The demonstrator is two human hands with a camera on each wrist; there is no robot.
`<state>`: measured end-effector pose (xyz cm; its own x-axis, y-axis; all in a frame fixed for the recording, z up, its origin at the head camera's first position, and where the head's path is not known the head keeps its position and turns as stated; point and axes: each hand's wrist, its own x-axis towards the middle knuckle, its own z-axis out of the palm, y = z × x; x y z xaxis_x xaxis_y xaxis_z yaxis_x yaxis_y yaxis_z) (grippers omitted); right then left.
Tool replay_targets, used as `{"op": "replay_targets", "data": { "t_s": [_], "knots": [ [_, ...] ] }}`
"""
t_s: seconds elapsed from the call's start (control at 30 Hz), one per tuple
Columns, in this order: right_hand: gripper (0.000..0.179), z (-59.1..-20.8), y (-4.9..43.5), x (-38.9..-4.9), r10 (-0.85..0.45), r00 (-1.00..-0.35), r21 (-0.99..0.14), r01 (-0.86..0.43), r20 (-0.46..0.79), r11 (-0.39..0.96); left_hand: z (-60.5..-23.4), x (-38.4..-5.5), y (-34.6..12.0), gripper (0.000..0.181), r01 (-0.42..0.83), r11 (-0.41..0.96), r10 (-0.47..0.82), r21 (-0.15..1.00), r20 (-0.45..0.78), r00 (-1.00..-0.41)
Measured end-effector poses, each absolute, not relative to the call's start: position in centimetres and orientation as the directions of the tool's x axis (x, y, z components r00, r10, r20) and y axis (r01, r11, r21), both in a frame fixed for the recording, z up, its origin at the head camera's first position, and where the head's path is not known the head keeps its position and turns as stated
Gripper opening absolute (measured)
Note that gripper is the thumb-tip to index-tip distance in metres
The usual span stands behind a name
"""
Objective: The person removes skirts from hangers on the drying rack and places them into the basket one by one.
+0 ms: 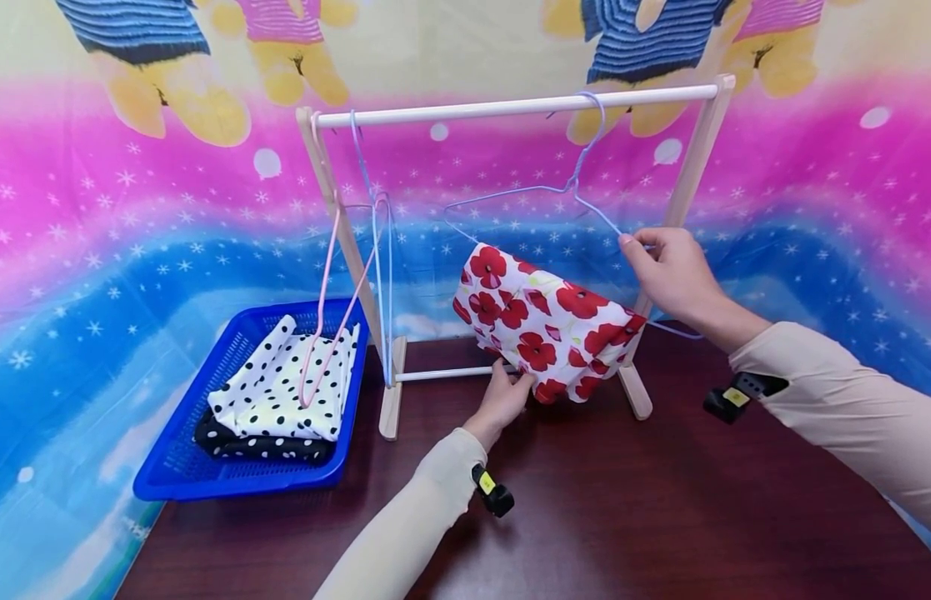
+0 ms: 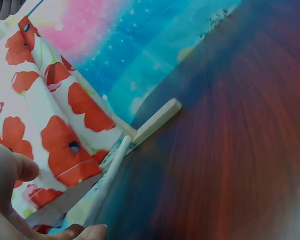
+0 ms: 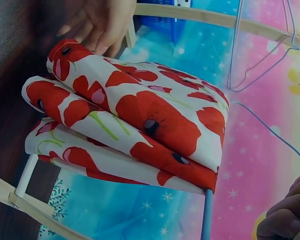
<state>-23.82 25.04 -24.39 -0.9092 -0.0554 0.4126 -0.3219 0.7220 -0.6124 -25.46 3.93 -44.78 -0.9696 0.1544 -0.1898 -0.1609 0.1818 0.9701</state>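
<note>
Basket [image 1: 243, 485]: sits on bench [image 1: 623, 500], holding 2 folded dotted cloths [image 1: 247, 404], apparently yet to be hung.
Left grip [image 1: 503, 400]: loose, thumb and fingers parted, at lower edge of poppy cloth [image 1: 548, 321].
Lilac hanger [image 1: 574, 182]: hangs askew from rack [image 1: 465, 110], carrying poppy cloth over lower bar; likely at the straightening step.
Right grip [image 1: 675, 271]: pinches lilac hanger's right arm; probably calls next for evening the folds, then letting go.

The basket [image 1: 285, 479] stands on the table [image 1: 623, 508], left of the rack [image 1: 480, 109], and cloths [image 1: 277, 400] lie inside. On the rack, one hanger [image 1: 573, 183] bearing a draped cloth [image 1: 540, 333] hangs right of the other hangers [image 1: 391, 292].
</note>
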Motion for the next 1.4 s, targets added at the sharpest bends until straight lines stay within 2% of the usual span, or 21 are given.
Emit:
{"op": "replay_targets", "data": {
  "t_s": [0.13, 0.23, 0.4, 0.6, 0.93, 1.23, 1.4],
  "knots": [
    [0.041, -24.4, 24.9, -23.9, -0.055, -0.909, -0.618, -0.324, 0.413, 0.716, -45.2, -25.6, 4.5, 0.067, -0.284, -0.032, 0.179, 0.958, -0.274, -0.945],
    [0.042, -24.4, 24.8, -23.9, -0.052, -0.912, -0.621, -0.318, 0.407, 0.716, -45.3, -25.6, 4.8, 0.062, -0.376, -0.198, 0.213, 0.905, -0.335, -0.918],
    [0.043, -24.4, 24.7, -23.8, -0.05, -0.915, -0.623, -0.312, 0.401, 0.718, -45.2, -25.5, 5.2, 0.06, -0.455, -0.38, 0.278, 0.806, -0.37, -0.887],
    [0.044, -24.4, 24.5, -23.7, -0.053, -0.917, -0.628, -0.313, 0.396, 0.713, -45.7, -25.7, 5.3, 0.059, -0.458, -0.445, 0.279, 0.77, -0.367, -0.887],
    [0.048, -24.4, 24.5, -23.8, -0.056, -0.914, -0.617, -0.315, 0.401, 0.722, -45.6, -25.7, 5.0, 0.038, -0.421, -0.512, 0.3, 0.749, -0.303, -0.904],
    [0.047, -24.5, 24.4, -23.9, -0.052, -0.916, -0.621, -0.31, 0.397, 0.72, -44.8, -25.0, 4.3, 0.042, -0.333, -0.625, 0.271, 0.706, -0.203, -0.941],
    [0.045, -24.4, 24.3, -23.9, -0.051, -0.918, -0.621, -0.306, 0.393, 0.722, -44.4, -24.9, 3.7, 0.047, -0.365, -0.656, 0.307, 0.661, -0.208, -0.929]
  ]
}}
